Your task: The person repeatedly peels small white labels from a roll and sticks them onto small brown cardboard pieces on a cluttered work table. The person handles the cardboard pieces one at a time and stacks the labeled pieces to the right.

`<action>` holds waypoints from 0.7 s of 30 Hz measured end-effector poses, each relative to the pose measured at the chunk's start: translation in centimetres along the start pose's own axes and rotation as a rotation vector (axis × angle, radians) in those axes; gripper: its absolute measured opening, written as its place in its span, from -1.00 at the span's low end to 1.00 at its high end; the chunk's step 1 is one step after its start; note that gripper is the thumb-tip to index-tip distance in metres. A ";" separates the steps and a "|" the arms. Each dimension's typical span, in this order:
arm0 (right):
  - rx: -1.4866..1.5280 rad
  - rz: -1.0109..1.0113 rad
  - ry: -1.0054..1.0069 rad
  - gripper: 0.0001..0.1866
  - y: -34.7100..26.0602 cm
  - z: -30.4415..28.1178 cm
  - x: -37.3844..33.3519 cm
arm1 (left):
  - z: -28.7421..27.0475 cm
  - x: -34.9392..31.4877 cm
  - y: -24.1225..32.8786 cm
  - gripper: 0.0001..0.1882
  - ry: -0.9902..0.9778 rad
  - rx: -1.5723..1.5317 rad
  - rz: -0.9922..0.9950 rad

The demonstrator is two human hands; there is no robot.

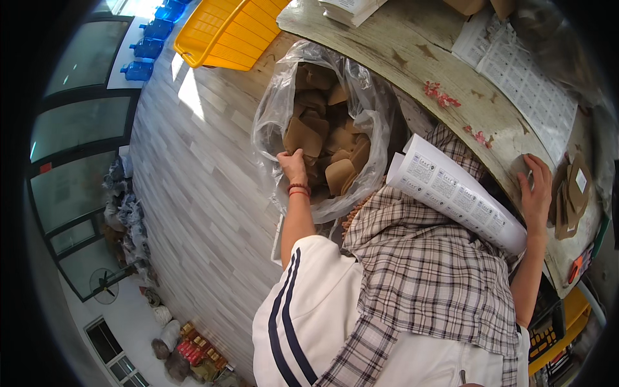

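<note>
My left hand point(293, 166) reaches into a clear plastic bag point(267, 119) and is closed on the lower edge of a flat brown cardboard piece point(302, 137) with rounded corners. Many similar brown pieces point(340, 175) lie jumbled inside the bag. My right hand point(536, 187) rests at the table's edge with fingers bent and apart, holding nothing that I can see. Right beside it is a loose stack of brown pieces point(570, 197), the top one bearing a white label. A curled sheet of printed labels point(458, 200) lies across my lap, its end close to my right wrist.
The worn wooden table point(400, 55) curves along the right, with more label sheets point(529, 87) on it. A yellow plastic basket point(229, 32) stands on the floor beyond the bag. Blue water bottles point(147, 48) line the far left wall. A yellow crate point(574, 316) sits at lower right.
</note>
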State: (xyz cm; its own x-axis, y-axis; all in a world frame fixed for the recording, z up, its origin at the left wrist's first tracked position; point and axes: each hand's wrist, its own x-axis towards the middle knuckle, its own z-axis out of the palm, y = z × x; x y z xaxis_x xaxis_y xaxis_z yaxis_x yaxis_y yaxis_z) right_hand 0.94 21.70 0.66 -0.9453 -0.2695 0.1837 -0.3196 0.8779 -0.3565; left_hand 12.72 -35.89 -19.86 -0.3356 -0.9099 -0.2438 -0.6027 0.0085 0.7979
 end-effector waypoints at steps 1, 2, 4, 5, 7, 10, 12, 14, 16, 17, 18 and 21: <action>0.014 0.012 -0.019 -0.63 -0.1 -0.2 0.1 | -1.7 0.8 0.1 -0.57 -0.093 -0.142 -0.053; 0.028 0.022 -0.039 -0.64 -0.3 -0.5 0.3 | -3.2 1.1 0.0 -0.63 -0.186 -0.283 -0.105; 0.043 0.056 -0.058 -0.65 -0.2 -0.7 0.1 | -6.0 -1.4 5.7 -0.65 -0.420 -0.525 -0.194; 0.058 0.062 -0.070 -0.66 0.1 -0.6 0.1 | -7.4 -2.3 7.7 -0.63 -0.507 -0.641 -0.226; 0.105 0.066 -0.090 -0.67 0.7 -0.4 0.1 | -9.8 -3.2 9.6 -0.49 -0.645 -0.819 -0.273; 0.209 0.097 -0.064 -0.70 1.4 0.3 -0.1 | -10.0 -6.3 14.1 -0.44 -0.757 -0.959 -0.158; 0.315 0.133 -0.017 -0.73 1.2 0.3 0.1 | -8.5 -8.1 17.3 -0.43 -0.880 -1.059 -0.084; 0.486 0.206 0.097 -0.78 -0.9 -0.4 0.6 | -5.7 -10.0 20.9 -0.43 -1.031 -1.109 -0.032; 0.558 0.073 0.216 -0.78 -3.9 -1.9 1.6 | -3.0 -12.4 24.4 -0.44 -1.169 -1.088 -0.002; 0.588 0.008 0.257 -0.78 -5.2 -2.6 2.2 | -1.6 -13.4 25.9 -0.46 -1.269 -1.024 -0.012; 0.608 -0.053 0.302 -0.79 -6.5 -3.3 2.8 | 0.0 -14.7 27.2 -0.46 -1.343 -0.993 -0.015; 0.645 -0.100 0.376 -0.81 -8.9 -4.4 4.6 | 5.0 -19.0 28.8 -0.47 -1.505 -0.914 -0.012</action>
State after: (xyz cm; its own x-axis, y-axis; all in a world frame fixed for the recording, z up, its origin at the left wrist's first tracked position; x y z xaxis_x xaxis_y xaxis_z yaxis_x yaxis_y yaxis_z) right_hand -0.28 14.35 8.74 -0.8608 -0.0805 0.5026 -0.4867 0.4191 -0.7664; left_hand -1.87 -16.25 5.03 -0.9687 0.2347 -0.0813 -0.2247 -0.6886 0.6894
